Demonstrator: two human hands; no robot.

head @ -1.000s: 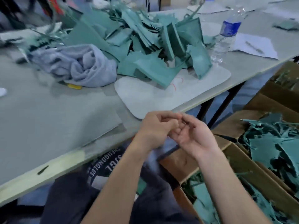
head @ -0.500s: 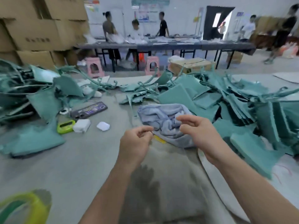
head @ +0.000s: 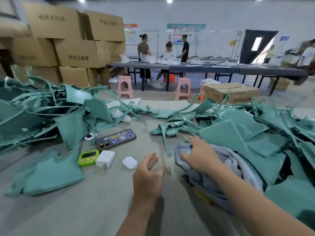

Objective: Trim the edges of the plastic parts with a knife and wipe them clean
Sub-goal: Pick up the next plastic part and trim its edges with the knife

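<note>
Teal plastic parts lie in heaps on the grey table [head: 85,210], one pile [head: 39,116] at the left and a bigger pile [head: 247,133] at the right. A crumpled grey-blue cloth [head: 226,167] sits in front of the right pile. My right hand [head: 199,155] rests on top of the cloth with fingers spread. My left hand [head: 148,178] hovers over the table just left of the cloth, fingers relaxed and holding nothing. A yellow object [head: 202,196], partly hidden, pokes out from under the cloth. I can make out no knife.
A phone [head: 115,138], a green timer [head: 88,157], a white charger [head: 105,158] and a white earbud case [head: 129,162] lie left of my hands. Stacked cardboard boxes [head: 76,48], pink stools [head: 125,86] and several people at a long table [head: 204,67] fill the background.
My hands have separated and moved forward. The right hand has come down onto the cloth; the left has opened over the table. The view has risen a little more.
</note>
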